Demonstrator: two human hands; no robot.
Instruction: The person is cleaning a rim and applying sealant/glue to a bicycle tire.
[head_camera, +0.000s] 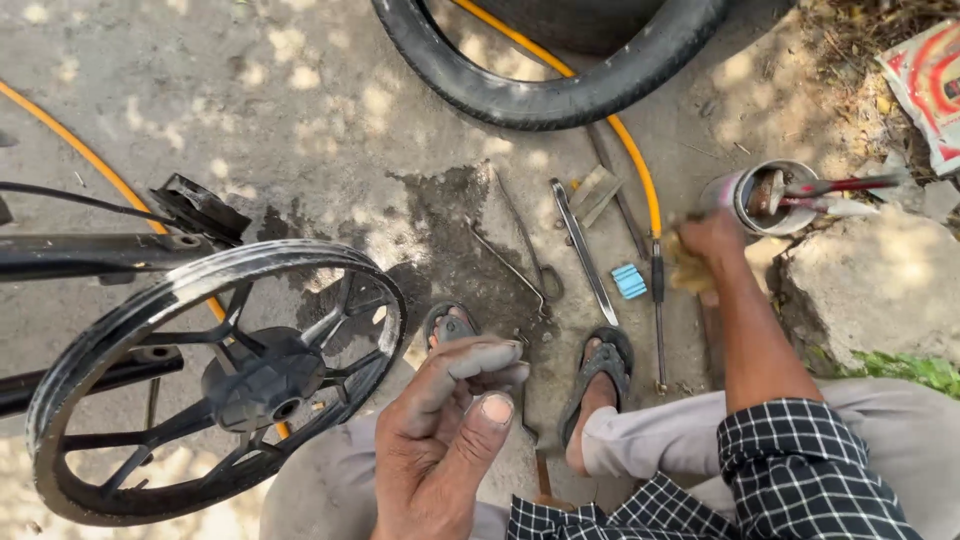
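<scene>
1. Up close, the left hand is raised near the camera, fingers curled loosely toward the thumb and smeared grey; whether anything is pinched between them cannot be told.
2. Beside that hand, to its left, stands a bare spoked wheel with a black hub; beyond the fingertips lie two sandalled feet on the concrete ground.
3. Farther out, the right hand reaches forward with the arm stretched; its fingers are closed on a yellowish rag.
4. Just past that hand sits a round tin with a red-handled tool resting in it; a stone lies to its right.
5. Left of the right hand lie an orange hose, a small blue block and a flat metal lever; ahead lies a black tyre.
</scene>
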